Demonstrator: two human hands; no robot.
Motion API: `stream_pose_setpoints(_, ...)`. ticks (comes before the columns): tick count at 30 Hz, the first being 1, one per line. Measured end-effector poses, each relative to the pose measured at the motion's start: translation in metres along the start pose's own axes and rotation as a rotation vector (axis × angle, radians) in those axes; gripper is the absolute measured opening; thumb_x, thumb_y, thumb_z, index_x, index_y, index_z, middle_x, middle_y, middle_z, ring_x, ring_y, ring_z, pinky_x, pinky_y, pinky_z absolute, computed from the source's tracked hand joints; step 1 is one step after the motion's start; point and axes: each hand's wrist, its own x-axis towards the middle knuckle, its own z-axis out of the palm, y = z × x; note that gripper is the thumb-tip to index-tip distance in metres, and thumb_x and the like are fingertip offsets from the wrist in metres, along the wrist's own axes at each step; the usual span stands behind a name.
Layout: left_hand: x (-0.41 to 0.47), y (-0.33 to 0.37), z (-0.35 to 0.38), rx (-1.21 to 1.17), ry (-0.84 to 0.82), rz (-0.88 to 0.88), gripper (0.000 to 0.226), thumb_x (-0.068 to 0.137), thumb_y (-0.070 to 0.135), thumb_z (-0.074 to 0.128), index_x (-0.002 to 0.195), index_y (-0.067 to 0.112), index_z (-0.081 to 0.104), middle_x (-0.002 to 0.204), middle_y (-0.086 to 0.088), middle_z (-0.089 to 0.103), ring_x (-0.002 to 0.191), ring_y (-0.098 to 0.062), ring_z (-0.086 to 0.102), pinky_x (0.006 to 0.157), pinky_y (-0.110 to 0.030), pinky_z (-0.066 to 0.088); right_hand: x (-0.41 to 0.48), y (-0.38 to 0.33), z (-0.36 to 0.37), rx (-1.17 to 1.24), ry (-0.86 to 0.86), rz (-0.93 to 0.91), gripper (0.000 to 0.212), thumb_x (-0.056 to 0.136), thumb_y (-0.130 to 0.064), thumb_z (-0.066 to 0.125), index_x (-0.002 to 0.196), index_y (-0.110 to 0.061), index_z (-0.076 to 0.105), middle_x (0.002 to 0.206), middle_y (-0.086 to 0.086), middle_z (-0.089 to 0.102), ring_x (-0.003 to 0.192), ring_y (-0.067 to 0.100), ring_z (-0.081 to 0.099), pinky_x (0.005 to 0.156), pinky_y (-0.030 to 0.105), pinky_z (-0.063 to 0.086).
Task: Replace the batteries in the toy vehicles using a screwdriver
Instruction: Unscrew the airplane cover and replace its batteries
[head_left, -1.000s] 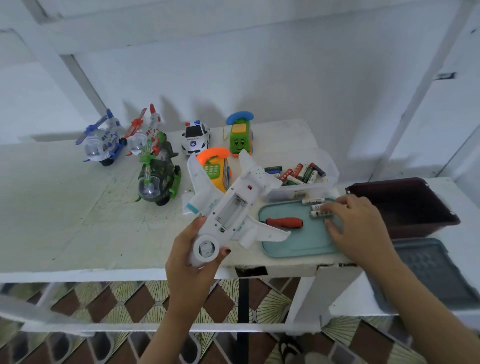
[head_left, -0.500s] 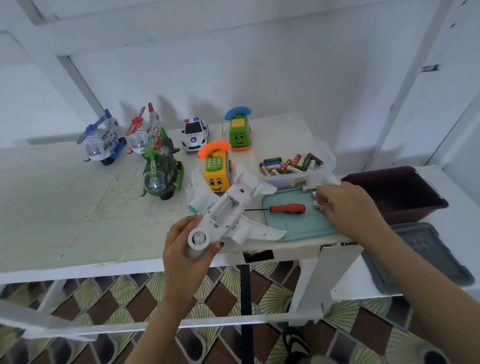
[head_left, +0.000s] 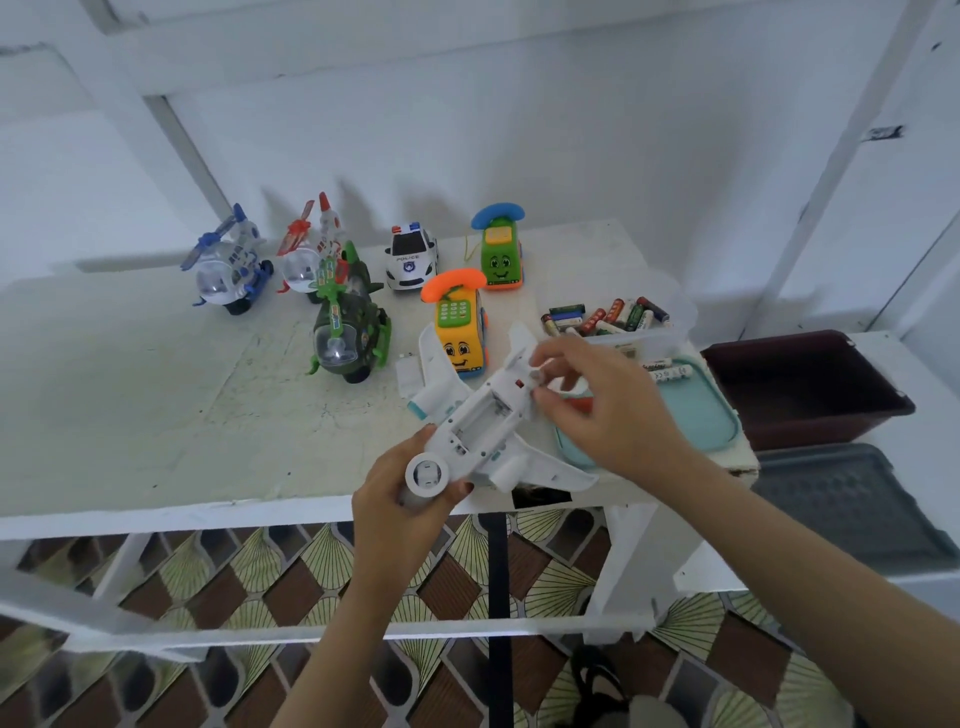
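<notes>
I see a white toy airplane (head_left: 483, 431) held belly-up over the table's front edge. My left hand (head_left: 400, 514) grips its nose. Its battery compartment (head_left: 475, 423) lies open and looks empty. My right hand (head_left: 608, 410) hovers over the plane's tail, fingers curled and pinching a small pale battery (head_left: 545, 373), mostly hidden. Two white batteries (head_left: 670, 370) lie on the teal tray (head_left: 696, 410). Only a sliver of the red screwdriver handle (head_left: 577, 402) shows beneath my right hand. A clear box of several batteries (head_left: 608, 317) stands behind the tray.
Toys line the back of the table: blue helicopter (head_left: 223, 270), red helicopter (head_left: 311, 249), green helicopter (head_left: 348, 332), police car (head_left: 410, 257), green phone car (head_left: 501, 254), yellow phone car (head_left: 460, 332). A maroon bin (head_left: 800, 389) and a grey tray (head_left: 852, 499) sit at the right.
My right hand left the tray, where three batteries lay and two remain, and moved left to the plane's tail. My left hand kept hold of the plane.
</notes>
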Motion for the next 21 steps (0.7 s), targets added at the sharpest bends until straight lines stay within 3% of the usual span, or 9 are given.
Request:
stream_pose_setpoints(3, 0.001, 0.003, 0.0, -0.018, 0.003, -0.033, 0.069, 0.064, 0.004, 0.087, 0.114, 0.04, 0.056, 0.11, 0.016, 0.064, 0.102, 0.007, 0.058, 0.084, -0.01, 0.046, 0.01, -0.012, 0.017, -0.02, -0.085, -0.117, 0.014, 0.087, -0.027, 0.055, 0.098, -0.02, 0.06, 0.081, -0.01, 0.064, 0.073, 0.01, 0.058, 0.068, 0.026, 0.046)
stream_pose_setpoints(8, 0.003, 0.006, -0.005, -0.035, -0.01, -0.02, 0.058, 0.061, 0.04, 0.078, 0.116, 0.039, 0.057, 0.111, 0.016, 0.064, 0.104, 0.003, 0.058, 0.086, -0.013, 0.048, 0.015, -0.014, 0.036, -0.215, -0.153, -0.312, 0.009, 0.084, -0.012, 0.065, 0.091, -0.015, 0.062, 0.072, -0.004, 0.065, 0.069, 0.016, 0.056, 0.066, 0.027, 0.037)
stream_pose_setpoints(11, 0.002, 0.007, -0.006, -0.043, -0.016, -0.039, 0.059, 0.062, 0.043, 0.075, 0.117, 0.039, 0.057, 0.113, 0.016, 0.064, 0.106, 0.001, 0.059, 0.088, -0.017, 0.049, 0.017, -0.011, 0.036, -0.252, -0.138, -0.368, 0.009, 0.083, -0.009, 0.067, 0.09, -0.014, 0.065, 0.069, -0.002, 0.063, 0.069, 0.018, 0.055, 0.07, 0.025, 0.032)
stream_pose_setpoints(17, 0.003, 0.007, -0.008, -0.038, -0.021, -0.032, 0.056, 0.063, 0.042, 0.076, 0.116, 0.035, 0.06, 0.113, 0.013, 0.065, 0.105, 0.001, 0.06, 0.087, -0.017, 0.049, 0.019, -0.01, 0.039, -0.279, -0.171, -0.478, 0.007, 0.082, -0.009, 0.07, 0.087, -0.012, 0.067, 0.071, 0.001, 0.065, 0.072, 0.021, 0.057, 0.069, 0.03, 0.042)
stream_pose_setpoints(21, 0.005, 0.006, -0.009, -0.039, -0.05, -0.068, 0.063, 0.062, 0.043, 0.077, 0.119, 0.018, 0.066, 0.113, 0.006, 0.068, 0.105, -0.003, 0.061, 0.086, -0.018, 0.049, 0.022, -0.006, 0.037, -0.326, -0.216, -0.585, 0.008, 0.08, -0.004, 0.07, 0.082, -0.011, 0.066, 0.069, 0.002, 0.066, 0.072, 0.024, 0.058, 0.066, 0.036, 0.049)
